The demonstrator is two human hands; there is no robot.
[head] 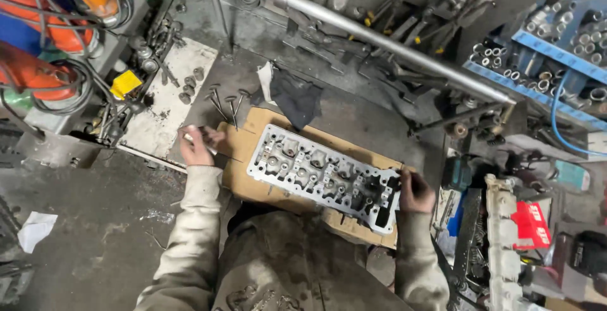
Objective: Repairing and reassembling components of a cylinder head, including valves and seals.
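Grey cylinder head (325, 175) lying on cardboard (239, 178) on the bench, left hand (197, 146) pinching a thin pale rod (190, 137), fingers curled, right hand (415, 192) gripping the head's end, blue tray (537, 48) sitting well apart, holding upright sockets (545, 77).

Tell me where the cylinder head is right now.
In the head view, the cylinder head lies mid-frame on a cardboard sheet, between the left hand and the right hand, below the dark rag.
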